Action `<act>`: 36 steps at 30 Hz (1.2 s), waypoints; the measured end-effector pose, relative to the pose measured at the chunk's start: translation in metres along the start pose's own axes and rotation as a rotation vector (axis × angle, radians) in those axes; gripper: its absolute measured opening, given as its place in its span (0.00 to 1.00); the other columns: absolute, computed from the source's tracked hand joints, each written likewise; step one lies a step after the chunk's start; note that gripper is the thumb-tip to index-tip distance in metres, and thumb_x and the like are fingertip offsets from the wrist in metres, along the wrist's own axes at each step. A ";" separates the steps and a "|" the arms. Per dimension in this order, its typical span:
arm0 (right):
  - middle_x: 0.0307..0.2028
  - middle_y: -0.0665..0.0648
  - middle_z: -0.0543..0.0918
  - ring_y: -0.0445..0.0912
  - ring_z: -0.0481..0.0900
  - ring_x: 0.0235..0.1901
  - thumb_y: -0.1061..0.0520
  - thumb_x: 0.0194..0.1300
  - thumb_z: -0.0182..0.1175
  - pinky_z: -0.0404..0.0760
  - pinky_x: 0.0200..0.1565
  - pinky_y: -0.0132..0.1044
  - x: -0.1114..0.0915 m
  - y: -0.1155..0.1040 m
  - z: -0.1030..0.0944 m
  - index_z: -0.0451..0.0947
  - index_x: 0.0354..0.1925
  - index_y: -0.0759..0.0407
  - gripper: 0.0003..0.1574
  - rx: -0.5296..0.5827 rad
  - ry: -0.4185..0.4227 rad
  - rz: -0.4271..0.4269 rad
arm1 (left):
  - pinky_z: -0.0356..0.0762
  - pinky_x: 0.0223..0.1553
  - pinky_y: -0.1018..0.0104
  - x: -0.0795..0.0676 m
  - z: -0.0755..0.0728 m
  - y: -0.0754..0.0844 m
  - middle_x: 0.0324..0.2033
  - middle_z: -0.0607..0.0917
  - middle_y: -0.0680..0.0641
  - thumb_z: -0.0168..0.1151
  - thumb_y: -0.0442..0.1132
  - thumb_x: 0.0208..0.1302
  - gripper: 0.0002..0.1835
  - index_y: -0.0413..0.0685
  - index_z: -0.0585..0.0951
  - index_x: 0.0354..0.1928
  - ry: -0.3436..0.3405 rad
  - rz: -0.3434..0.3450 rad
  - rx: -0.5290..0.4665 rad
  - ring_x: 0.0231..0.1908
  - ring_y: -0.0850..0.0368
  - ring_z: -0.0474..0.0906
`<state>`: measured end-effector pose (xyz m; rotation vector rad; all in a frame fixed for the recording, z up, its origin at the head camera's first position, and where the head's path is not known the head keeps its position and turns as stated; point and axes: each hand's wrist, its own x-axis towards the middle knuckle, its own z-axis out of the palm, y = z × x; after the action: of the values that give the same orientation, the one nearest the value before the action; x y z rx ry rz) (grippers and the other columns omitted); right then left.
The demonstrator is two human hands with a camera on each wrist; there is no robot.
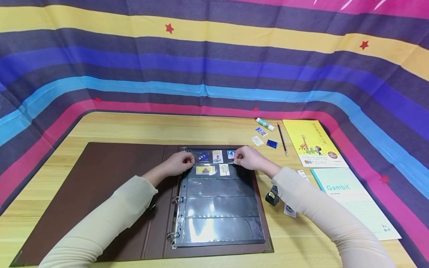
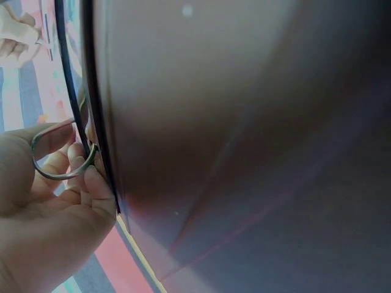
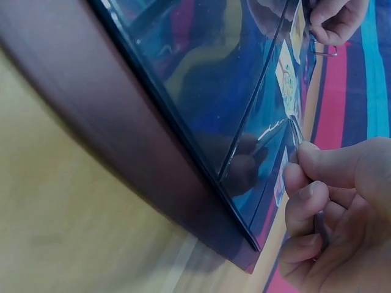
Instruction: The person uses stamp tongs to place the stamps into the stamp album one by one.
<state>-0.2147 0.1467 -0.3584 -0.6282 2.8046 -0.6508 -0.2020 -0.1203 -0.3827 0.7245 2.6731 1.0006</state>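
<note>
A ring-bound stamp album (image 1: 115, 186) lies spread out, its black pocket page (image 1: 222, 206) on the right side. Stamps sit in the two upper rows, among them a yellow stamp (image 1: 205, 170) and a white stamp with a tree (image 1: 224, 169). With curled fingers, my left hand (image 1: 180, 163) pinches the page's left edge beside the top metal ring (image 2: 64, 176). My right hand (image 1: 249, 158) grips metal tweezers (image 3: 295, 131) between thumb and fingers. Their tips meet the page by the tree stamp, near a blue-and-white stamp (image 1: 230, 154) partly covered by the hand.
Beyond the album's right corner lie loose stamps (image 1: 257, 140), a glue stick (image 1: 265, 124) and a pencil (image 1: 282, 139). A yellow book (image 1: 311, 143) and a Gambit notebook (image 1: 355, 208) lie at right. A small black object (image 1: 272, 196) is beside my right sleeve. Striped cloth (image 1: 207, 67) hangs behind.
</note>
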 end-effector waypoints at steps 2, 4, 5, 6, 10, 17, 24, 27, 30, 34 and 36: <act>0.15 0.48 0.71 0.40 0.67 0.18 0.60 0.49 0.57 0.65 0.24 0.32 0.000 0.000 -0.001 0.73 0.19 0.57 0.05 -0.009 -0.006 -0.009 | 0.63 0.28 0.66 0.000 0.000 0.000 0.23 0.69 0.51 0.48 0.33 0.54 0.03 0.45 0.72 0.26 -0.001 -0.001 0.000 0.26 0.58 0.63; 0.15 0.48 0.71 0.40 0.66 0.18 0.61 0.49 0.57 0.65 0.24 0.32 -0.001 0.001 -0.001 0.73 0.20 0.57 0.05 -0.015 -0.017 -0.018 | 0.63 0.28 0.66 0.000 0.000 0.001 0.23 0.69 0.51 0.48 0.33 0.54 0.03 0.44 0.72 0.27 -0.004 -0.002 0.000 0.26 0.58 0.63; 0.16 0.48 0.71 0.40 0.66 0.18 0.61 0.49 0.57 0.65 0.24 0.32 0.000 0.001 -0.002 0.73 0.20 0.56 0.05 -0.018 -0.021 -0.020 | 0.63 0.28 0.66 0.000 0.000 0.001 0.23 0.69 0.51 0.48 0.33 0.54 0.03 0.44 0.72 0.27 -0.005 -0.003 -0.001 0.26 0.58 0.63; 0.16 0.48 0.71 0.41 0.66 0.18 0.61 0.49 0.57 0.65 0.24 0.32 0.000 0.001 -0.002 0.73 0.20 0.57 0.05 -0.023 -0.026 -0.024 | 0.63 0.28 0.66 0.000 0.000 0.001 0.23 0.69 0.51 0.48 0.33 0.54 0.03 0.44 0.72 0.27 -0.006 -0.003 -0.001 0.26 0.58 0.64; 0.16 0.49 0.71 0.41 0.66 0.19 0.61 0.49 0.57 0.65 0.24 0.32 0.001 0.001 -0.004 0.74 0.20 0.57 0.05 -0.034 -0.045 -0.018 | 0.63 0.28 0.66 0.000 0.000 0.002 0.23 0.69 0.51 0.48 0.33 0.54 0.03 0.43 0.73 0.27 -0.005 -0.003 0.005 0.26 0.58 0.64; 0.19 0.50 0.72 0.41 0.67 0.20 0.60 0.50 0.57 0.66 0.25 0.32 0.002 0.007 -0.012 0.74 0.22 0.58 0.03 -0.011 -0.055 -0.022 | 0.63 0.28 0.66 0.001 0.000 0.001 0.24 0.69 0.50 0.49 0.34 0.54 0.03 0.44 0.73 0.27 -0.007 -0.028 0.013 0.26 0.58 0.63; 0.24 0.53 0.74 0.44 0.68 0.23 0.60 0.52 0.56 0.67 0.26 0.36 -0.007 0.029 -0.035 0.73 0.27 0.60 0.04 0.104 0.028 0.005 | 0.63 0.29 0.66 0.000 0.000 0.002 0.24 0.69 0.50 0.48 0.35 0.55 0.04 0.44 0.73 0.27 -0.011 -0.036 0.008 0.26 0.57 0.63; 0.25 0.55 0.74 0.45 0.69 0.25 0.60 0.52 0.55 0.68 0.27 0.35 -0.009 0.046 -0.043 0.73 0.29 0.62 0.05 0.109 0.100 0.036 | 0.63 0.28 0.66 0.000 0.000 0.001 0.24 0.69 0.50 0.48 0.35 0.55 0.04 0.44 0.73 0.27 -0.011 -0.045 0.008 0.26 0.57 0.63; 0.25 0.56 0.74 0.46 0.69 0.25 0.60 0.52 0.55 0.68 0.27 0.36 -0.010 0.065 -0.049 0.73 0.29 0.64 0.06 0.102 0.152 0.084 | 0.63 0.28 0.66 0.000 0.000 0.001 0.24 0.69 0.50 0.48 0.34 0.55 0.04 0.44 0.73 0.27 -0.013 -0.053 0.006 0.26 0.57 0.64; 0.25 0.56 0.74 0.47 0.69 0.25 0.59 0.52 0.55 0.68 0.29 0.38 -0.010 0.083 -0.051 0.73 0.27 0.63 0.07 0.051 0.197 0.162 | 0.63 0.28 0.66 0.000 0.000 0.001 0.24 0.69 0.50 0.48 0.35 0.55 0.04 0.44 0.72 0.27 -0.018 -0.053 0.002 0.26 0.57 0.64; 0.25 0.57 0.75 0.48 0.69 0.26 0.58 0.51 0.55 0.67 0.31 0.40 -0.010 0.090 -0.051 0.73 0.26 0.63 0.08 0.018 0.208 0.187 | 0.63 0.28 0.66 0.001 0.000 0.001 0.24 0.69 0.50 0.48 0.35 0.55 0.04 0.44 0.73 0.27 -0.019 -0.047 0.001 0.26 0.57 0.64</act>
<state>-0.2524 0.2432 -0.3532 -0.3044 2.9954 -0.7414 -0.2021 -0.1193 -0.3824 0.6642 2.6618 0.9754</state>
